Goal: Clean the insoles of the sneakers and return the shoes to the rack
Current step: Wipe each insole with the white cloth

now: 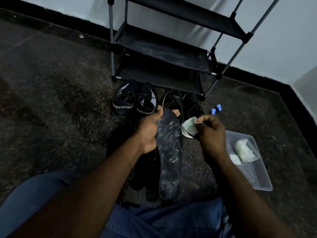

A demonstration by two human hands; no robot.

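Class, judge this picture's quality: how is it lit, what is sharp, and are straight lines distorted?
Head view: dim, bluish light; the black sneakers merge with the dark floor. Head view: wide-angle distortion splays the rack poles. Head view: the insole in the left hand is sharp, smears plain.

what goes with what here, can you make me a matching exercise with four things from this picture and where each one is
Things:
1. insole
2. white wipe
3. SPORT sneakers
4. clear tray

Places:
a. on the floor at the person's right
b. held in the left hand
c. on the floor in front of the rack
d. pinched in the right hand

Pairs: 1-b, 2-d, 3-c, 4-a
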